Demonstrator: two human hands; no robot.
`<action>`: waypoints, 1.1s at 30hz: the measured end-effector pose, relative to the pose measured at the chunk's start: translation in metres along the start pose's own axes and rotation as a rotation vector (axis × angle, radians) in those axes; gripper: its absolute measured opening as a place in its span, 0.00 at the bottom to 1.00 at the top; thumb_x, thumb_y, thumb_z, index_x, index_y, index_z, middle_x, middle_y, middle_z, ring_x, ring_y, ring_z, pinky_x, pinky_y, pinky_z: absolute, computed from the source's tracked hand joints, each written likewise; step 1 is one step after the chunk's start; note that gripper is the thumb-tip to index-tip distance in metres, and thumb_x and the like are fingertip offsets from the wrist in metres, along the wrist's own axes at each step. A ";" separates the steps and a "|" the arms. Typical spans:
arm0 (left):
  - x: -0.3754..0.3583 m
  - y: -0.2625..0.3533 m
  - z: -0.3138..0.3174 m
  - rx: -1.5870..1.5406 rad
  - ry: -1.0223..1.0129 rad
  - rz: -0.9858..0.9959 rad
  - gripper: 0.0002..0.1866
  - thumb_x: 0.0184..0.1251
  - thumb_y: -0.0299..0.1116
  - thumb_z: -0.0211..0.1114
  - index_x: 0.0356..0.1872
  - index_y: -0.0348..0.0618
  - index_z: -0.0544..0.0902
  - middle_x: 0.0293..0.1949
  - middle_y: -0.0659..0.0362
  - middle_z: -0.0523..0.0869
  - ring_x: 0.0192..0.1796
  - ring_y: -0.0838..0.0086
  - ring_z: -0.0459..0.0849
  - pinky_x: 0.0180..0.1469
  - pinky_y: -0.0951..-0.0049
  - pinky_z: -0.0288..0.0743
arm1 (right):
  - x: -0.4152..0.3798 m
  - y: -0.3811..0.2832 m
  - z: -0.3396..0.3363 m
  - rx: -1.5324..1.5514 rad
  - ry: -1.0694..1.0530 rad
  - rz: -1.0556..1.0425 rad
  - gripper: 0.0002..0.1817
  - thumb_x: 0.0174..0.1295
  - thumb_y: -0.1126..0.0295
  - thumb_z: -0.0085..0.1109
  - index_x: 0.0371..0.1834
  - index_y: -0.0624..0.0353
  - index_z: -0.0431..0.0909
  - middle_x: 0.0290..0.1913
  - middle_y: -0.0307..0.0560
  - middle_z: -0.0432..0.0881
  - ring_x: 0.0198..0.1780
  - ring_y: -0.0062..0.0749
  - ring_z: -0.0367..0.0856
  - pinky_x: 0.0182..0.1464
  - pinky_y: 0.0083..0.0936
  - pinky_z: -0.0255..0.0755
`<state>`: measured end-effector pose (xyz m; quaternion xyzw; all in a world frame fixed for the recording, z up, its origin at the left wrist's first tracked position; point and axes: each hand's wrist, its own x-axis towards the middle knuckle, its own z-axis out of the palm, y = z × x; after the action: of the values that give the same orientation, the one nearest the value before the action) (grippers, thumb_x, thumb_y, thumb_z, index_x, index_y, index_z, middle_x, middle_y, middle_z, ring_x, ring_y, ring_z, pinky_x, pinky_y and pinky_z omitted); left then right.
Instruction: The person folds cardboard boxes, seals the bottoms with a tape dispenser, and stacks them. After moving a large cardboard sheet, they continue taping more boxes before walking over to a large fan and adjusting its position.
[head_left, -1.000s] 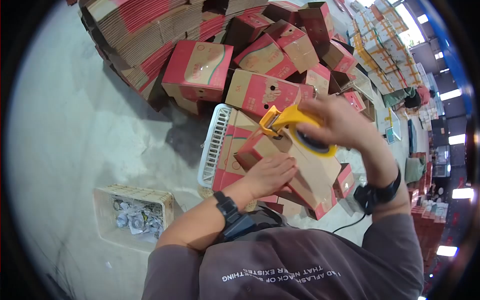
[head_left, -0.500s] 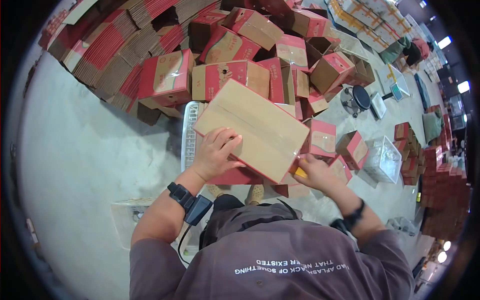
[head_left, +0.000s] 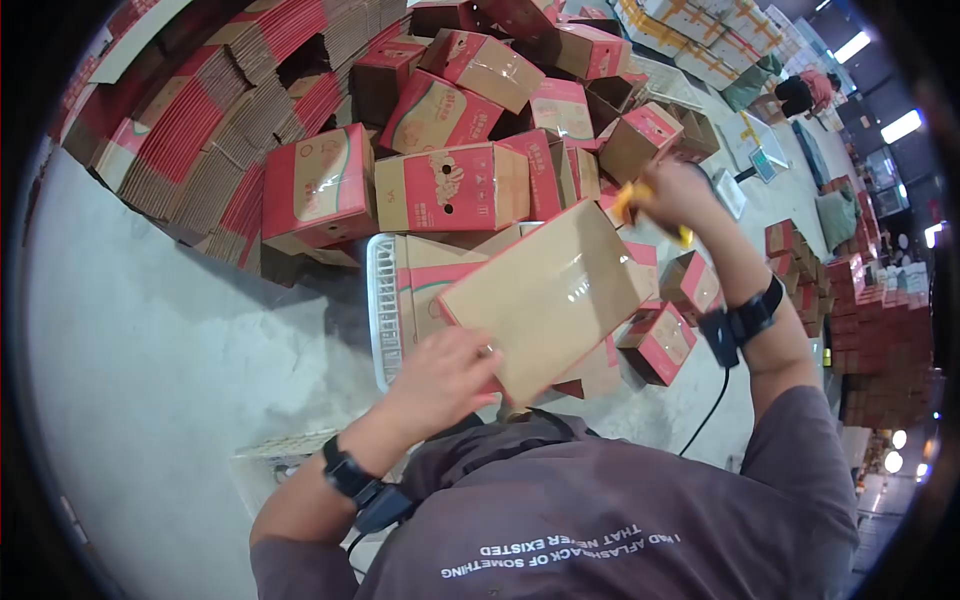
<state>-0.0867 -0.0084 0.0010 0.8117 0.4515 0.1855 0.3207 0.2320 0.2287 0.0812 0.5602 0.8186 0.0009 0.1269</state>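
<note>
A tan cardboard box with red edges [head_left: 545, 295] is tilted in front of my body, above a white plastic crate [head_left: 383, 310]. My left hand [head_left: 447, 372] is closed on the near left edge of this box. Beyond its far right corner, my right hand [head_left: 680, 195] is raised and wrapped round a yellow tool [head_left: 631, 203], blurred by motion. Under the box, flat red and tan cardboard [head_left: 420, 290] lies on the crate.
Many red and tan boxes [head_left: 452, 188] are heaped ahead, beside stacks of folded cardboard [head_left: 185, 125] at the left. A black round stool is mostly hidden behind my right hand. Another person [head_left: 808, 92] bends down at the far right, near a scale [head_left: 762, 165].
My right hand has moved up and away from the box's near right corner with the yellow tool. The box has shifted right and tilted, and my left hand has moved nearer my body.
</note>
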 end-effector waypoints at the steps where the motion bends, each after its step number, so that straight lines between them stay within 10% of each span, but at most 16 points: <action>1: 0.014 0.001 -0.001 0.106 0.040 0.206 0.36 0.43 0.44 0.74 0.57 0.45 0.75 0.63 0.48 0.69 0.66 0.56 0.67 0.65 0.57 0.63 | 0.017 -0.012 -0.029 0.013 0.062 0.035 0.23 0.49 0.54 0.60 0.43 0.60 0.78 0.37 0.55 0.83 0.41 0.49 0.82 0.44 0.40 0.75; 3: 0.031 0.001 0.007 0.210 0.092 0.416 0.36 0.42 0.47 0.73 0.57 0.47 0.75 0.63 0.50 0.69 0.66 0.57 0.66 0.66 0.57 0.63 | 0.052 -0.032 -0.063 0.293 0.242 -0.057 0.24 0.50 0.50 0.60 0.39 0.60 0.81 0.36 0.54 0.84 0.40 0.48 0.83 0.42 0.39 0.75; 7: 0.053 -0.010 0.044 0.080 0.203 0.456 0.37 0.46 0.53 0.67 0.58 0.45 0.74 0.63 0.53 0.70 0.67 0.58 0.65 0.68 0.59 0.59 | 0.126 -0.137 -0.072 0.155 -0.219 -0.257 0.23 0.55 0.49 0.60 0.33 0.61 0.83 0.29 0.49 0.82 0.34 0.36 0.82 0.38 0.31 0.74; 13: 0.053 -0.015 0.046 0.061 0.247 0.423 0.41 0.44 0.55 0.67 0.59 0.40 0.72 0.62 0.54 0.71 0.67 0.59 0.65 0.69 0.60 0.58 | 0.142 -0.261 0.009 -0.148 -0.564 -0.288 0.32 0.45 0.46 0.65 0.49 0.60 0.81 0.51 0.52 0.82 0.52 0.44 0.80 0.54 0.38 0.73; 24: 0.068 -0.003 0.048 0.090 0.238 0.388 0.40 0.40 0.53 0.72 0.58 0.46 0.73 0.62 0.56 0.72 0.67 0.59 0.66 0.66 0.58 0.62 | -0.092 -0.070 -0.133 0.008 -0.514 -0.338 0.23 0.54 0.49 0.60 0.39 0.58 0.82 0.33 0.53 0.83 0.38 0.45 0.83 0.42 0.39 0.75; 27: 0.070 0.007 0.046 0.155 0.232 0.375 0.40 0.39 0.54 0.72 0.58 0.48 0.75 0.63 0.57 0.72 0.67 0.59 0.67 0.66 0.57 0.62 | -0.173 -0.022 -0.023 0.063 -0.678 -0.162 0.24 0.53 0.48 0.59 0.42 0.58 0.81 0.35 0.55 0.82 0.42 0.48 0.81 0.46 0.41 0.74; 33: 0.071 0.024 0.044 0.283 0.133 0.229 0.42 0.43 0.52 0.73 0.63 0.49 0.71 0.67 0.54 0.68 0.69 0.57 0.64 0.68 0.56 0.59 | -0.174 -0.037 0.200 0.430 -0.024 -0.014 0.27 0.50 0.54 0.63 0.52 0.56 0.76 0.42 0.56 0.77 0.44 0.48 0.80 0.45 0.38 0.76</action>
<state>-0.0090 0.0274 -0.0135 0.8808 0.3977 0.2087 0.1495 0.2986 0.0271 -0.0815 0.5685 0.8023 -0.1815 0.0144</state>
